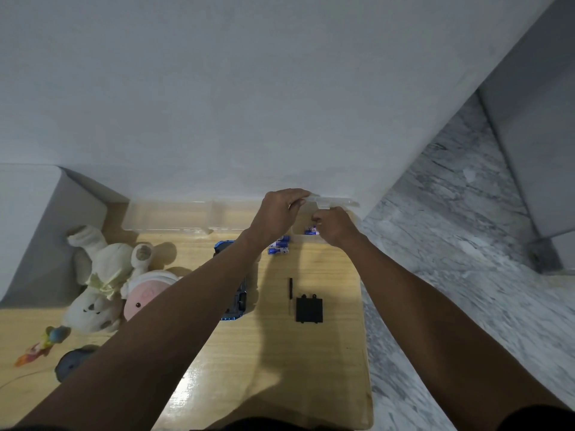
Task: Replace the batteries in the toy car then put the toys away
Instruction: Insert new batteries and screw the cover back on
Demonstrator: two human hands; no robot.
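Observation:
The blue toy car [235, 301] lies on the wooden table, mostly hidden by my left forearm. Its black battery cover [309, 309] and a small screwdriver [290, 295] lie to its right. Two blue batteries [278, 246] rest on the table beyond the car, and another blue battery [311, 230] sits in a small clear box. My left hand [277, 213] grips the raised clear lid [334, 201] of that box at the far edge. My right hand [334, 227] is curled just under the lid, over the box; what its fingers pinch is hidden.
A long clear plastic bin [174, 216] stands along the wall. A white plush bear [102, 275], a pink round plush [146, 295], a colourful small toy [43, 343] and a dark round toy [73, 363] lie at the left. The table's right edge [364, 306] drops to marble floor.

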